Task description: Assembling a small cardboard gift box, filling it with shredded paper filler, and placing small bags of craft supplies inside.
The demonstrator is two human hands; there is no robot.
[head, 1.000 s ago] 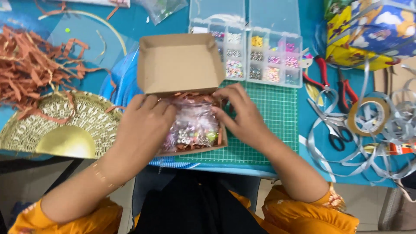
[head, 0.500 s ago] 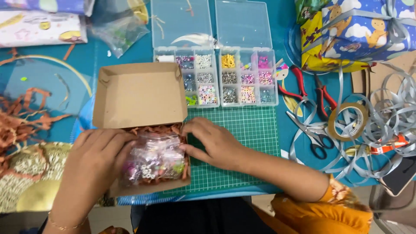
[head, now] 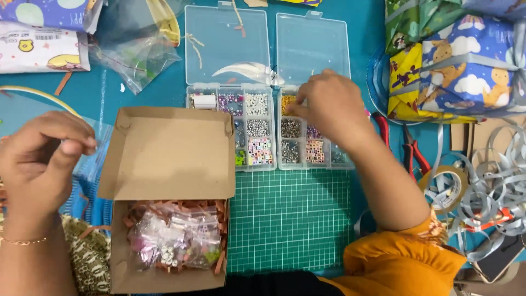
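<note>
My right hand [head: 329,107] reaches over the right one of two clear bead organizers [head: 315,148], fingertips down at its yellow-bead compartment; whether it pinches anything is hidden. My left hand [head: 46,159] hovers left of the open cardboard box [head: 164,282], fingers curled with thumb against forefinger and nothing seen in it. The box's lid [head: 170,153] stands open toward the left organizer [head: 255,129]. Inside lie small clear bags of beads [head: 175,241] on brown paper shreds. The box rests beside a green cutting mat [head: 290,219].
Wrapped gift boxes [head: 466,66] sit at the back right, with red pliers [head: 411,148], a tape roll [head: 446,189] and tangled silver ribbon [head: 493,181] below them. A phone [head: 498,260] lies at the right edge. Clear plastic bags [head: 137,55] lie at the back left.
Both hands have left the box. My right hand moved up to the right bead organizer, and my left hand pulled away to the left. The view shifted toward the back of the table.
</note>
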